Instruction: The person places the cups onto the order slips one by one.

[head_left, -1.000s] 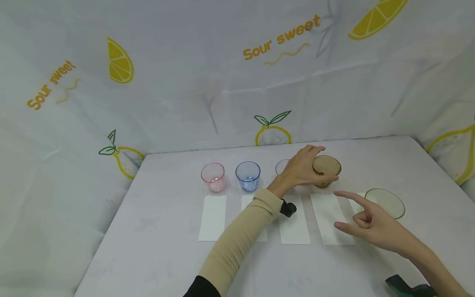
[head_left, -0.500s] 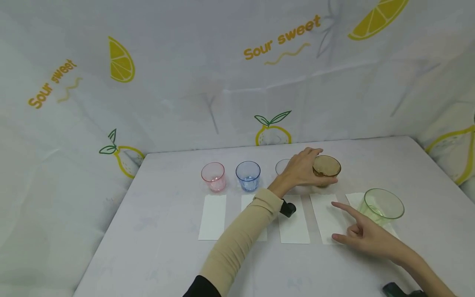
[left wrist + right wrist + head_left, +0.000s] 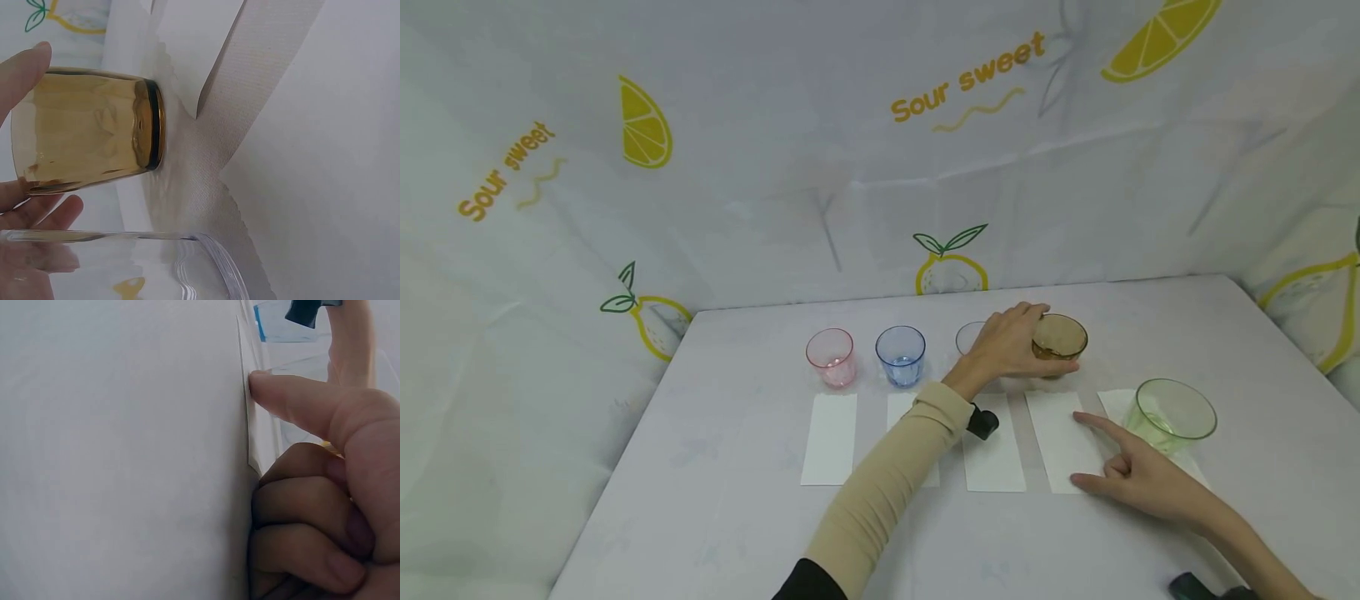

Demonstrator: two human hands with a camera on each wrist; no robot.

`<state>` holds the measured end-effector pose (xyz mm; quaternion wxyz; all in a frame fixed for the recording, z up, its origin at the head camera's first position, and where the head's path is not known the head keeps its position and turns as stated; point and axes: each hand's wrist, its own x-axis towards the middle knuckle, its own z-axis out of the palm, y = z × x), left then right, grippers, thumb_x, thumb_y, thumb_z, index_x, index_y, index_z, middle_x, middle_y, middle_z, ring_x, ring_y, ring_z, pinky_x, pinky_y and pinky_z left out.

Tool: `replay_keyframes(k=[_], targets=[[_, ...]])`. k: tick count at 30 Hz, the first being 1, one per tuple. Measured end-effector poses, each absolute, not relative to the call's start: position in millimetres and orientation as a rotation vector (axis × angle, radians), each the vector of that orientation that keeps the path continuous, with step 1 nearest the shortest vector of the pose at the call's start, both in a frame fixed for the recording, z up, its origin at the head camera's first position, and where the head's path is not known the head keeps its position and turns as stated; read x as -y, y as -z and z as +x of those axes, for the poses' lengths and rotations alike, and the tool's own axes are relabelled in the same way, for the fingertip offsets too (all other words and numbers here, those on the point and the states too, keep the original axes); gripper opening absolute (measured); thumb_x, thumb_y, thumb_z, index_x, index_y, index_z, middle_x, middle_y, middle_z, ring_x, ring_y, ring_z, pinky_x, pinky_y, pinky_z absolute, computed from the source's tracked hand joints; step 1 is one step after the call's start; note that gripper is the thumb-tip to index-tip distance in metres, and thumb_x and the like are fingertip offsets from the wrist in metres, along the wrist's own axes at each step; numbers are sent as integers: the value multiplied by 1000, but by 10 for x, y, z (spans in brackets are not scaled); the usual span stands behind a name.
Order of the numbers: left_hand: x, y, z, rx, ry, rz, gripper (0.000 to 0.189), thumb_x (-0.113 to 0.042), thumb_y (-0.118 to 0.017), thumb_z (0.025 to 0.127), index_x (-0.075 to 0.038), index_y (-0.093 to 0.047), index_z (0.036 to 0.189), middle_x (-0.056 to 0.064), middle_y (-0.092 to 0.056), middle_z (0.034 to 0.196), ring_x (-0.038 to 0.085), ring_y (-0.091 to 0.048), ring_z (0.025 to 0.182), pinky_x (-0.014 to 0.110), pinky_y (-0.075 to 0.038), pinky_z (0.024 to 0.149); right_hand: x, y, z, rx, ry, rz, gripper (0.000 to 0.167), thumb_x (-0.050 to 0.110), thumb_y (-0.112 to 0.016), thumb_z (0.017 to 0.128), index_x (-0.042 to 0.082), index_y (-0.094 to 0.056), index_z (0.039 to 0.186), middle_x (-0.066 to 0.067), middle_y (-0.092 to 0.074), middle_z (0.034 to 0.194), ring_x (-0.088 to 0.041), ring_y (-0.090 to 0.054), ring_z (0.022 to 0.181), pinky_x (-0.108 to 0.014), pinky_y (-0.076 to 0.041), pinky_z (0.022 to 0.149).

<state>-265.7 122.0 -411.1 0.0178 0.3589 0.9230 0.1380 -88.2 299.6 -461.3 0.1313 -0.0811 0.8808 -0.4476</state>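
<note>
Gripping amber glass with left hand; apparently steadying paper in front of glass with right hand, nothing grasped. Likely pre-lift; calls next for level raise.

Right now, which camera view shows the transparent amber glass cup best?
The left wrist view: the amber cup appears large, side-on, down to its base. The head view shows it smaller, partly behind the left hand. The right wrist view does not show it clearly.

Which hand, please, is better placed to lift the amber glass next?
Probably the left hand: its thumb and fingers flank the amber glass, while the right hand is at a paper strip.
</note>
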Motion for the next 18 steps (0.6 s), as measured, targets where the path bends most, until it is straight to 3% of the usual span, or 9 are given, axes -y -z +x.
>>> replay_keyframes(k=[9,18], targets=[[-1213,4125,-2652,-2864,-452,1127,84,-68,-67,86,-15,-49,149,-4,-61,140,7,-59,120,22,-47,98,-3002,4632,-893,-2541,1328,-279,86,20,-76,93,-3,-25,157,13,-27,57,3,-25,52,-26,-33,48],[-1201,4115,-2660,-2850,-528,1112,82,-65,-69,86,-15,-50,148,-4,-60,140,7,-58,121,22,-47,101,-3013,4632,-893,-2562,1347,-340,84,17,-76,92,-6,-27,156,7,-24,56,4,-23,52,-25,-33,48]])
